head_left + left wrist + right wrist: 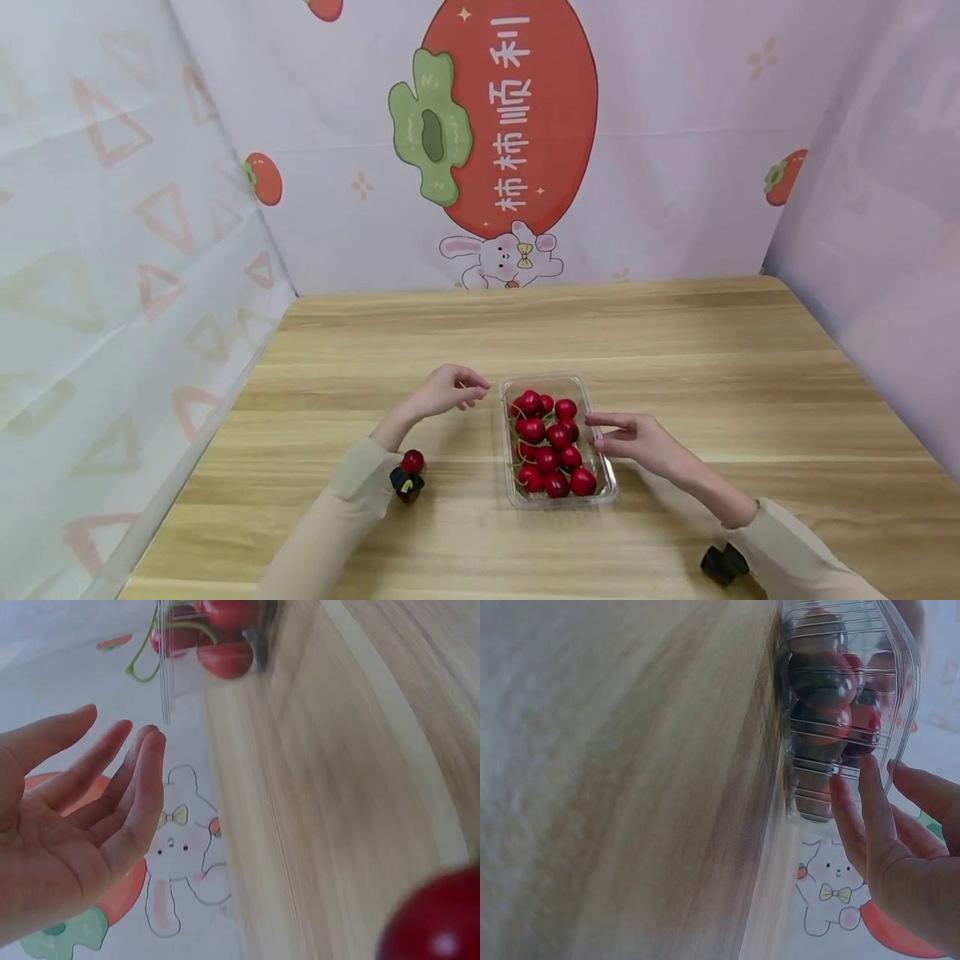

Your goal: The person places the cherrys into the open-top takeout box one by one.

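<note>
A clear plastic box (558,502) of dark red cherries (547,459) with green stems sits on the table, between both hands. Just off its left side is my left hand (450,390), fingers loosely bent and holding nothing; a small gap separates its fingertips from the box wall in the left wrist view. On the opposite side, my right hand (630,437) has its fingertips at the wall and rim, with fairly straight fingers (874,799) against the ribbed side. One loose cherry (412,461) lies by the left sleeve, also seen large as a red cherry (439,922) in the left wrist view.
The wood-grain table (645,333) meets a printed backdrop (675,167) with a persimmon and rabbit. Cloth walls stand on the left (150,250) and right. Black wrist-worn devices show at the left cuff (407,485) and right cuff (724,564).
</note>
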`<state>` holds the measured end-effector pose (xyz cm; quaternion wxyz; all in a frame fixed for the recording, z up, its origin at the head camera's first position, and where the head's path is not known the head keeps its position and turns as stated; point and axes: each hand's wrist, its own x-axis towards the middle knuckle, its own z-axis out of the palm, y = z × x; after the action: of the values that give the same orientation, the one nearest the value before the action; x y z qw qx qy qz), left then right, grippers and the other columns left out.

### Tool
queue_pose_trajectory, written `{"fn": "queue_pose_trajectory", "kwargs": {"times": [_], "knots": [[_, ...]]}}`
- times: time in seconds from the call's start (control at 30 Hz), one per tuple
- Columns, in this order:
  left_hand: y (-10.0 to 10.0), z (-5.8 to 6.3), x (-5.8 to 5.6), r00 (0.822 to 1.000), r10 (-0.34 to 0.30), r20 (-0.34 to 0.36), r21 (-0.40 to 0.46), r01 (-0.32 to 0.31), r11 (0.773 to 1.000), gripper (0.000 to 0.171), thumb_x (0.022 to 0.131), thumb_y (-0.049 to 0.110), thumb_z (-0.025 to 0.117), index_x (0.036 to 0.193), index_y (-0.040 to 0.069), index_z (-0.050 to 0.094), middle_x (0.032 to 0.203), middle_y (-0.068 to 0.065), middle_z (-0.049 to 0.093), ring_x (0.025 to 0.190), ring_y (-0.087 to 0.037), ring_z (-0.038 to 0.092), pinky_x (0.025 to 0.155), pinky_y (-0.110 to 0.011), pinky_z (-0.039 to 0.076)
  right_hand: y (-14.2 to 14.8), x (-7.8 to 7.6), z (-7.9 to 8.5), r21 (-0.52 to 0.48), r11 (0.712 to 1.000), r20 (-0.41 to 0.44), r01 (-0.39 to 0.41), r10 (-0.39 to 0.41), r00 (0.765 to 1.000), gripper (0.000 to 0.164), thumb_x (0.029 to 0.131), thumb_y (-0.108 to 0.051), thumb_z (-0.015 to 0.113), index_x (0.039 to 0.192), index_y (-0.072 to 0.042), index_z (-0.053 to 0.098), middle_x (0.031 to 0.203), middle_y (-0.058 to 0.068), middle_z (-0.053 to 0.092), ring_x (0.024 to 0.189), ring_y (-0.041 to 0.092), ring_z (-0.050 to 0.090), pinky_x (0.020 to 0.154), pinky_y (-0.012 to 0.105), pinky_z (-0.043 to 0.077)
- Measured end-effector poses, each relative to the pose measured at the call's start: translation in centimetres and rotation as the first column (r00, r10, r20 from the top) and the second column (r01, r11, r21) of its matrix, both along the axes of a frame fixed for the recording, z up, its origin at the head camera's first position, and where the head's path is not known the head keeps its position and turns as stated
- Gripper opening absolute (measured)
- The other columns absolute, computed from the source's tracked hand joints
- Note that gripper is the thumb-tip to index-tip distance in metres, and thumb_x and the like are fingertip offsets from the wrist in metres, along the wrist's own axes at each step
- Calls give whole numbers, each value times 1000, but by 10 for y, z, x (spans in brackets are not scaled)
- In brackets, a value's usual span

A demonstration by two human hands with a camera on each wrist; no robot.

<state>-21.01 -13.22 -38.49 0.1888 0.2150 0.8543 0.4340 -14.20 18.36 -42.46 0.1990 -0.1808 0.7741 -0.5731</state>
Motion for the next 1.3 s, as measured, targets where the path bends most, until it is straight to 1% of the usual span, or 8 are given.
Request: {"fn": "queue_pose_trajectory", "kwargs": {"times": [0.1,0.2,0.37,0.6,0.87,1.13,1.3], "knots": [[-12,3,5,1000,-27,-7,-23,27,999,27,88,12,53,105,-10,57,92,-21,61,79,-34,59,66,-39,51,0,0,1,3,1000,-1,3,-3,1000,51,87,-15,56,125,13,38,123,32,43,100,33,56,78,28,49],[-24,3,9,999,-44,-17,-36,44,998,29,88,12,53,106,-10,56,92,-20,61,78,-32,58,67,-40,50,1,0,1,3,1000,-1,8,-8,1000,52,86,-16,57,125,13,38,124,32,42,100,32,56,79,28,48],[-41,1,16,998,-62,-22,-52,61,997,29,86,11,55,106,-10,56,92,-14,61,79,-32,57,67,-38,49,1,-1,1,-2,1000,1,11,-11,1000,53,86,-16,57,125,14,39,125,31,42,99,30,57,79,27,48],[-64,-4,30,995,-84,-62,-108,77,991,27,85,13,58,104,-6,59,93,-9,63,84,-20,57,74,-28,47,0,0,0,-2,1000,2,9,-9,1000,52,86,-16,57,125,13,38,125,31,42,99,30,57,79,28,48],[-90,-15,44,997,-53,-59,-134,45,990,26,82,11,61,102,-6,60,87,-6,63,79,-17,57,66,-23,46,-1,-2,-1,16,1000,-8,12,-11,1000,52,87,-17,57,125,12,39,124,30,43,99,30,57,79,28,48],[-110,-23,58,999,-30,-28,-143,26,989,28,78,11,65,100,-5,60,85,-6,62,77,-18,57,67,-23,46,-1,-1,-4,-2,1000,14,1,-1,1000,51,88,-16,55,127,13,37,124,30,43,99,25,58,79,27,48],[-118,-27,64,1000,-18,-4,-117,17,993,29,77,10,66,99,-6,60,84,-7,62,76,-18,57,67,-22,46,-1,-1,-4,-4,1000,9,-1,1,1000,51,88,-15,55,126,13,37,124,31,43,97,24,59,79,27,48]]}}
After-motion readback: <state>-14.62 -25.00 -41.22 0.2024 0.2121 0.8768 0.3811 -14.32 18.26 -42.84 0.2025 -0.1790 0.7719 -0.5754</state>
